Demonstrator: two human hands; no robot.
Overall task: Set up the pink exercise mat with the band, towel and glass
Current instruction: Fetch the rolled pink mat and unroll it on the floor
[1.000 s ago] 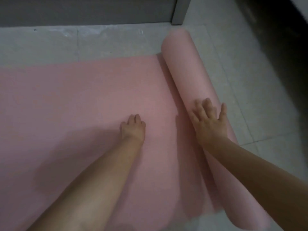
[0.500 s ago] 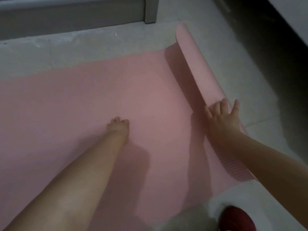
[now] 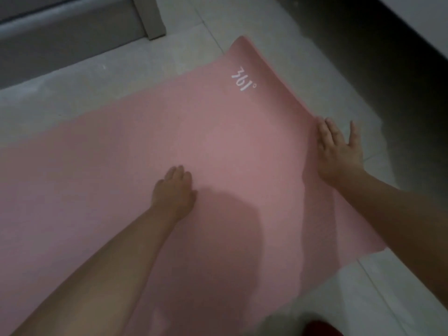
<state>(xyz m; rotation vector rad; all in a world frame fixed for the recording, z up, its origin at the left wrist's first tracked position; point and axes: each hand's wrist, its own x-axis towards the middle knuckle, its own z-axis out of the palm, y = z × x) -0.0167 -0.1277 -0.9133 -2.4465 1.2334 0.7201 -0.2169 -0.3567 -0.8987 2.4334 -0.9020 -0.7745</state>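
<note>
The pink exercise mat [image 3: 135, 166] lies spread over the pale tiled floor, with white "361°" lettering [image 3: 243, 80] near its far right corner. That right end still curls up slightly along the edge. My right hand [image 3: 339, 151] presses flat on this end edge, fingers straight and spread. On the mat's middle rests my left hand [image 3: 175, 190], palm down with the fingers together. No band, towel or glass can be made out.
A grey wall base with a post [image 3: 150, 18] runs along the back left. Dark furniture [image 3: 388, 69] borders the floor on the right. A blurred white thing [image 3: 286, 321] and a dark red thing [image 3: 322, 329] sit at the bottom edge.
The roll under my right hand has unrolled to the right until the mat's end lies nearly flat and the lettering shows. My left hand stayed pressed on the mat.
</note>
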